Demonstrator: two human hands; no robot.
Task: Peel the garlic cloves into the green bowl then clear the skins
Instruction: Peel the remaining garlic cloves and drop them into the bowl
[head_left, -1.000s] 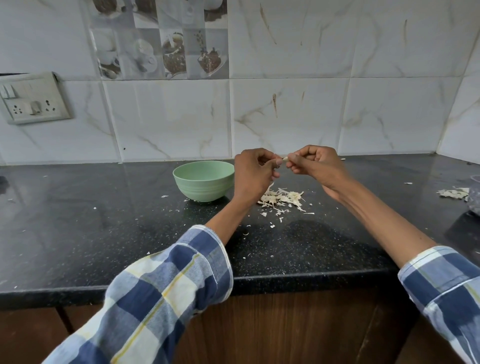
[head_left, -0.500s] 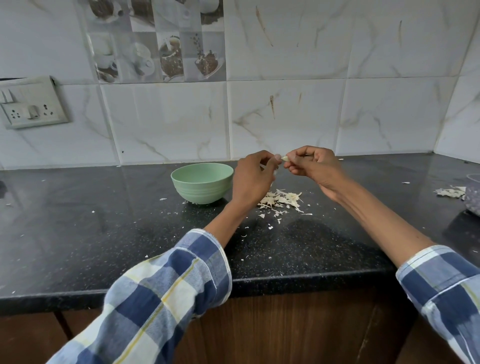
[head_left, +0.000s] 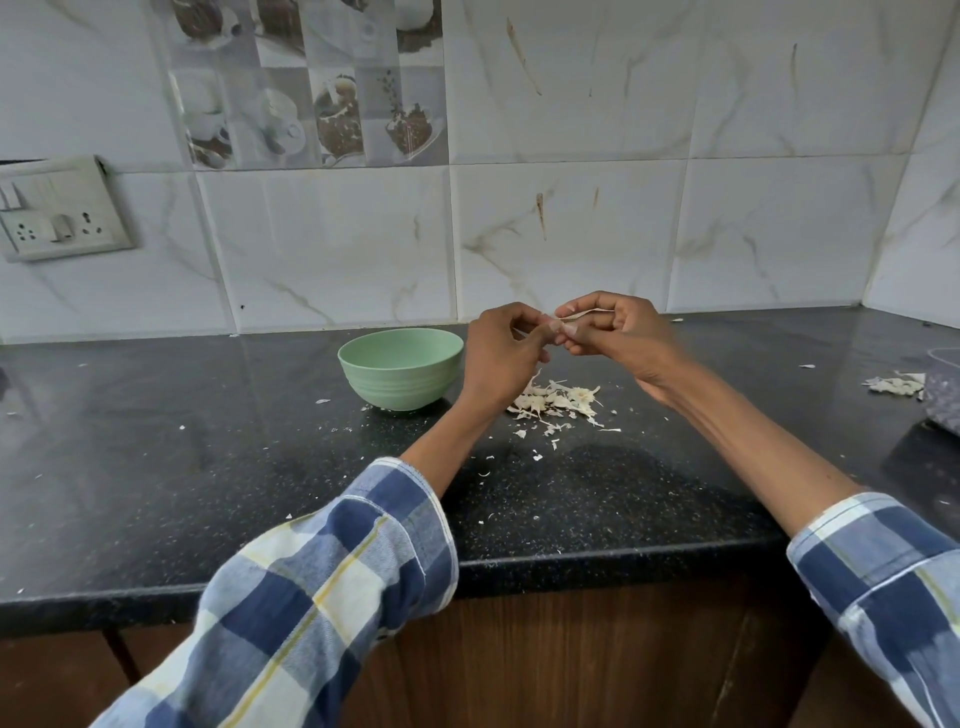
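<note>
Black speckled bench (head_left: 156, 467) runs under both hands, white marble-look tile wall (head_left: 571, 234) behind the fingers, switch and socket plate (head_left: 62, 208) on the wall far left of them. Checked blue-and-white sleeves (head_left: 322, 597) on both forearms. Green bowl (head_left: 401, 369) stands on the bench just left of and below the left hand; its inside is hidden from this angle. Grey container (head_left: 945, 395) is cut off at the right edge, well right of the fingers, with a small heap of skins (head_left: 896, 384) beside it. Main skin pile (head_left: 558, 402) lies on the bench directly below the fingers, loose flakes scattered round it. Left hand (head_left: 501, 353) and right hand (head_left: 618, 335) are raised above the bench, fingertips meeting. Both sets of fingers are curled, pinching a garlic clove (head_left: 558, 326) between them; the clove is mostly hidden. A pale strip of skin (head_left: 582, 313) sticks out above the right-hand fingers.
</note>
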